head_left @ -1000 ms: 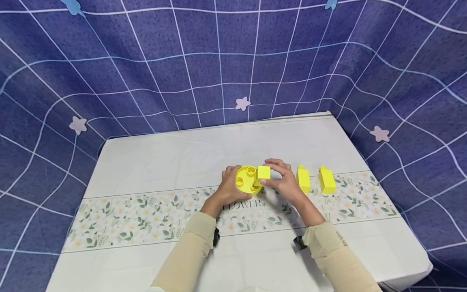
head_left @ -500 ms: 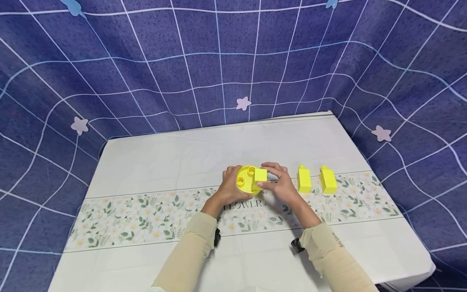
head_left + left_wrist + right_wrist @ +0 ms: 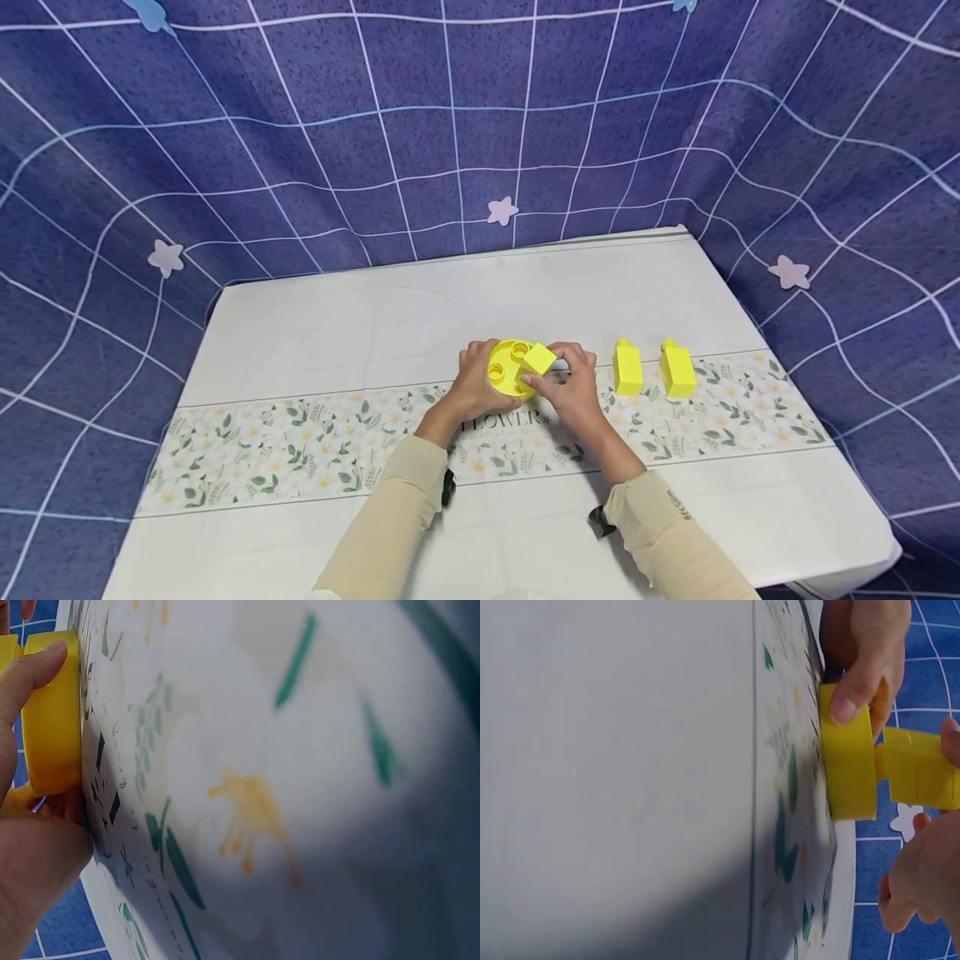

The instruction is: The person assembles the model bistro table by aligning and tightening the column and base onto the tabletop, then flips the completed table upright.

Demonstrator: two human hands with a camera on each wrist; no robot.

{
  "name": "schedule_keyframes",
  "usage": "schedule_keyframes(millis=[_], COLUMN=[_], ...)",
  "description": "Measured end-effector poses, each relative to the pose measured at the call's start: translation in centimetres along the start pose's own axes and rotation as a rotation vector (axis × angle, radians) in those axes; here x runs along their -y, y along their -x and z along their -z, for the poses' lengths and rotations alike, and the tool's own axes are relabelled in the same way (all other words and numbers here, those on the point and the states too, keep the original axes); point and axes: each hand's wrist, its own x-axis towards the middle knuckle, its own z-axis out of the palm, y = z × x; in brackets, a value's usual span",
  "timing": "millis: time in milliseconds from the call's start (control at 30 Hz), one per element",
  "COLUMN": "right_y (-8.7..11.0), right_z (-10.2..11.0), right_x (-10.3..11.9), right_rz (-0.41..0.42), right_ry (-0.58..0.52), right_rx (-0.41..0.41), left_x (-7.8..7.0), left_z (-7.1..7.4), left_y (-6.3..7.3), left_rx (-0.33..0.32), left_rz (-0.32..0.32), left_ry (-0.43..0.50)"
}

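Observation:
A round, thick yellow base (image 3: 508, 369) with raised ring sockets lies on the table. My left hand (image 3: 474, 382) grips its left side, thumb (image 3: 46, 664) along the rim wall in the left wrist view. My right hand (image 3: 576, 392) pinches a yellow block (image 3: 538, 358) between thumb and fingers, above the base's right side. In the right wrist view the narrow neck of the block (image 3: 915, 769) meets the top of the base (image 3: 849, 761), and the block stands slightly tilted. The socket under it is hidden.
Two more yellow blocks with knobbed ends, a nearer one (image 3: 627, 369) and a farther one (image 3: 678, 371), lie to the right of my right hand. A white tablecloth (image 3: 360, 333) with a floral band covers the table. A blue grid-patterned curtain (image 3: 420, 150) hangs behind.
The block has moved left and down onto the base's right side, then turned so its top face sits diagonally. My right hand has rotated with it; my left hand stays on the base.

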Motion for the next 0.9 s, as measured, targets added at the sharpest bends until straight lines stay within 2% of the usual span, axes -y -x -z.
schedule_keyframes(millis=[133, 333, 400, 533, 700, 900], right_y=[0.2, -0.2, -0.5, -0.9, -0.9, -0.6], right_z=[0.2, 1.6, 2.0, 2.1, 1.2, 0.2], right_x=[0.1, 0.3, 0.4, 0.3, 0.2, 0.4], right_rz=[-0.019, 0.012, 0.029, 0.035, 0.032, 0.019], right_ry=[0.007, 0.038, 0.046, 0.054, 0.028, 0.060], right_rx=[0.023, 0.191, 0.209, 0.155, 0.074, 0.055], left_x=[-0.1, -0.1, -0.1, -0.2, -0.3, -0.2], left_z=[0.0, 0.1, 0.1, 0.1, 0.1, 0.0], left_y=[0.0, 0.0, 0.0, 0.1, 0.2, 0.0], left_rx=[-0.003, -0.003, -0.004, 0.003, 0.012, 0.003], left_rz=[-0.006, 0.001, 0.001, 0.002, 0.009, 0.007], left_ry=[0.004, -0.005, -0.005, 0.000, -0.004, -0.022])
